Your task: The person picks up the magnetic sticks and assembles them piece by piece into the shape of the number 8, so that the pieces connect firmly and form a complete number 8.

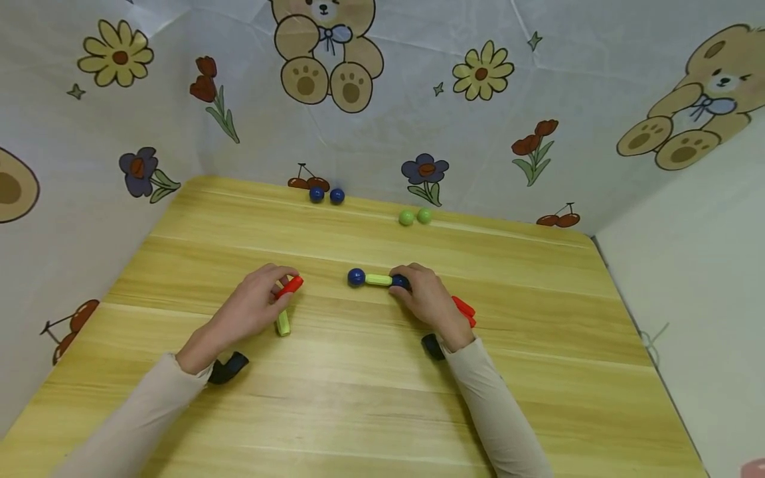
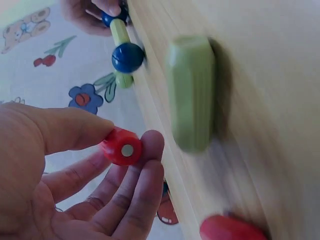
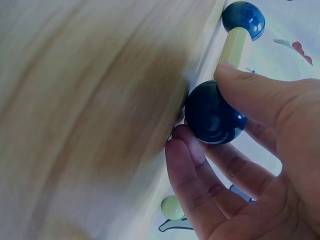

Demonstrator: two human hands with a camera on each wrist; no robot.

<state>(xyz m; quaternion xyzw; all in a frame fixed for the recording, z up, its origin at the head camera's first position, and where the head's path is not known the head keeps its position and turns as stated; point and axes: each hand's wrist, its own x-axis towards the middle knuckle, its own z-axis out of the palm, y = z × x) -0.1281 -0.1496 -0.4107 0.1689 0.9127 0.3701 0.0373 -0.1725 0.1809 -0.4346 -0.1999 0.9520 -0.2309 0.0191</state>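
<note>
My left hand (image 1: 255, 300) pinches a red magnetic rod (image 1: 291, 285) between thumb and fingertips; a round silver magnet shows in its end in the left wrist view. Below that hand, a light green rod (image 2: 191, 95) lies on the table, and part of another red rod (image 2: 231, 229) shows. My right hand (image 1: 427, 297) holds a blue ball (image 3: 212, 112) with thumb and fingers. This ball sits at one end of a yellow-green rod (image 1: 379, 280), and a second blue ball (image 1: 356, 277) is at the rod's other end.
Two blue balls (image 1: 327, 195) and two green balls (image 1: 415, 217) stand near the back edge of the wooden table (image 1: 335, 411). Red rods (image 1: 464, 311) lie beside the right wrist. A patterned cloth (image 1: 394, 126) hangs behind. Black wrist straps (image 1: 230, 369) show under both sleeves.
</note>
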